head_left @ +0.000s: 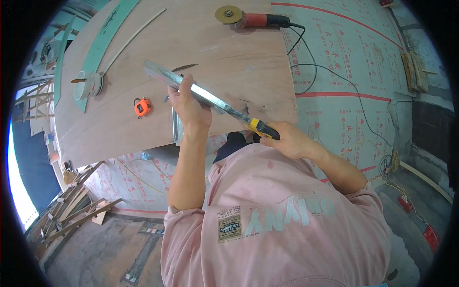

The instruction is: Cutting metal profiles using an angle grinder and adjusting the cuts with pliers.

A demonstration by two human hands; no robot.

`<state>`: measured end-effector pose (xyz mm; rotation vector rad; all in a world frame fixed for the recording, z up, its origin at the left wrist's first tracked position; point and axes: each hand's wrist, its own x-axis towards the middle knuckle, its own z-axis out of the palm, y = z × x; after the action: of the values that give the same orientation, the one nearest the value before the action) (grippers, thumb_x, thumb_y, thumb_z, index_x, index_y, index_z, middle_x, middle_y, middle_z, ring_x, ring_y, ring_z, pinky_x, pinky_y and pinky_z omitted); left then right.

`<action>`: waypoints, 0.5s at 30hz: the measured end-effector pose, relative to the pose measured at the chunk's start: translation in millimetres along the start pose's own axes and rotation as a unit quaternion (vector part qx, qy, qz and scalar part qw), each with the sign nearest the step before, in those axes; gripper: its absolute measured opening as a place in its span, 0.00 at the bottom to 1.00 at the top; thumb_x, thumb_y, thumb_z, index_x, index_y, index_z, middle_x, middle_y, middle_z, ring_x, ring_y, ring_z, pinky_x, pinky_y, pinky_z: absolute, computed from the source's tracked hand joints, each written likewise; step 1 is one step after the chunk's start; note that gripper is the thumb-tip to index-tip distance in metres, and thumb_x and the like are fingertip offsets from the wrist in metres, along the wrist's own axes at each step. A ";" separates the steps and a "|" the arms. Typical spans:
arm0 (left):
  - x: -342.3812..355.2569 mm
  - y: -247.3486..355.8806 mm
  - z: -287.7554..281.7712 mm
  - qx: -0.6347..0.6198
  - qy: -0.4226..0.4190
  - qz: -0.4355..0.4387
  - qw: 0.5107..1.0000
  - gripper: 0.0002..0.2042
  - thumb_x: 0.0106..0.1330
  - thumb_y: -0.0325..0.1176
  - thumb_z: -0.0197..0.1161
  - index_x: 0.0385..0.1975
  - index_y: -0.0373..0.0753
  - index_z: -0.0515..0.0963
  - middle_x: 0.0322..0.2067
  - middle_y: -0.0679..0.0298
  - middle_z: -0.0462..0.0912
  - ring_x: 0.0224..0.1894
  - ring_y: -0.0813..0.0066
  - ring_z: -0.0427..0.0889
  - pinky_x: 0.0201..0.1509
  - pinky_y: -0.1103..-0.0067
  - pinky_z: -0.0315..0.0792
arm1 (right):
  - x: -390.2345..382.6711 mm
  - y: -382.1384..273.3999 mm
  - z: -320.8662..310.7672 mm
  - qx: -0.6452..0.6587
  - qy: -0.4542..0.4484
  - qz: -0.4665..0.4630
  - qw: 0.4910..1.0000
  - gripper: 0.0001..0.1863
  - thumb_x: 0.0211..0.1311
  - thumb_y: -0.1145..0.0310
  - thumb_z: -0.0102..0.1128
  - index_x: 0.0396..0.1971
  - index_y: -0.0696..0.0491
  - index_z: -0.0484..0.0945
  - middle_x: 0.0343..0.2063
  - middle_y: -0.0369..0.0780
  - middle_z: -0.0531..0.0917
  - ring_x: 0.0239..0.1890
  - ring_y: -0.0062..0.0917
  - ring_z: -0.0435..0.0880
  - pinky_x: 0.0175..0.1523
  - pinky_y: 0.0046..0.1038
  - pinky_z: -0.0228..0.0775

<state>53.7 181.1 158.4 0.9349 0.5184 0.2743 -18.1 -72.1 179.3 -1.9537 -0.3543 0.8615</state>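
My left hand is wrapped round a long silvery metal channel, which slants over the wooden board from upper left to lower right. In my right hand is a tool with a yellow-and-black handle. It meets the channel's near end; its kind I cannot make out. A thin dark serrated blade lies on the board just beyond my left fingers. To their left sits an orange tape measure. Another metal profile juts past the board's near edge, partly behind my left forearm.
An angle grinder with its cord lies at the far right of the wooden board. At the left are a white tub, green strips and a thin pale strip. Wood scraps lie on the floor, lower left.
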 end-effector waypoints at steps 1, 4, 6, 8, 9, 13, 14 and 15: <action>-2.9 2.0 1.2 0.003 -0.003 -0.007 1.000 0.13 0.65 0.33 0.65 0.40 0.45 0.66 0.25 0.68 0.71 0.23 0.77 0.71 0.28 0.74 0.67 | -0.5 -0.7 0.1 -0.001 0.000 0.000 1.000 0.16 0.66 0.60 0.64 0.40 0.60 0.78 0.26 0.46 0.78 0.31 0.34 0.75 0.41 0.34 0.68; -2.5 0.5 -1.1 -0.020 -0.017 -0.006 1.000 0.13 0.65 0.34 0.65 0.40 0.45 0.65 0.25 0.68 0.71 0.23 0.77 0.70 0.28 0.74 0.67 | -1.2 -5.2 -0.6 0.030 -0.014 0.013 0.999 0.17 0.66 0.59 0.64 0.40 0.60 0.78 0.27 0.45 0.79 0.31 0.33 0.75 0.41 0.34 0.68; -4.2 2.6 -0.5 -0.021 -0.010 -0.001 1.000 0.13 0.65 0.33 0.65 0.39 0.45 0.65 0.24 0.68 0.71 0.22 0.77 0.70 0.27 0.75 0.66 | -0.9 -8.7 -0.2 0.034 -0.019 0.037 0.999 0.17 0.67 0.58 0.64 0.41 0.59 0.79 0.29 0.45 0.80 0.32 0.32 0.76 0.42 0.34 0.68; -3.9 3.9 -1.3 -0.022 -0.002 0.004 1.000 0.13 0.65 0.33 0.65 0.39 0.45 0.65 0.24 0.68 0.71 0.22 0.77 0.69 0.27 0.75 0.66 | -1.0 -8.0 0.6 0.029 -0.021 0.035 0.999 0.17 0.67 0.58 0.64 0.41 0.59 0.79 0.29 0.44 0.81 0.33 0.31 0.76 0.42 0.34 0.69; -2.9 4.2 -3.3 -0.024 -0.017 0.005 1.000 0.13 0.65 0.32 0.65 0.39 0.45 0.64 0.23 0.69 0.70 0.21 0.77 0.69 0.26 0.76 0.65 | -0.9 -7.1 1.2 0.024 -0.022 0.033 0.999 0.17 0.67 0.59 0.64 0.41 0.59 0.79 0.29 0.43 0.81 0.33 0.30 0.76 0.42 0.33 0.69; -10.5 9.0 3.4 -0.019 -0.026 0.006 0.999 0.12 0.66 0.31 0.64 0.38 0.46 0.64 0.23 0.69 0.70 0.20 0.78 0.68 0.24 0.76 0.64 | -1.3 -0.8 4.9 0.032 -0.010 0.005 0.999 0.16 0.68 0.59 0.64 0.42 0.59 0.79 0.28 0.42 0.80 0.33 0.29 0.75 0.42 0.32 0.69; -10.4 8.5 2.4 -0.020 -0.026 0.006 0.999 0.12 0.66 0.31 0.64 0.38 0.46 0.64 0.23 0.69 0.70 0.20 0.78 0.68 0.24 0.76 0.64 | -1.1 -0.3 6.0 0.040 -0.004 0.001 0.999 0.17 0.67 0.57 0.64 0.39 0.58 0.79 0.28 0.44 0.80 0.32 0.35 0.77 0.42 0.35 0.69; -10.2 7.3 0.8 -0.026 -0.029 0.000 0.999 0.12 0.66 0.31 0.64 0.38 0.46 0.64 0.23 0.69 0.70 0.20 0.78 0.68 0.24 0.76 0.64 | -1.1 -0.3 6.5 0.048 0.003 -0.004 0.999 0.17 0.66 0.56 0.64 0.37 0.57 0.79 0.27 0.45 0.81 0.32 0.40 0.78 0.42 0.38 0.69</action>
<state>45.5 180.2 167.8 0.8900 0.4566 0.2581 -23.4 -68.3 178.0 -1.8642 -0.3109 0.8521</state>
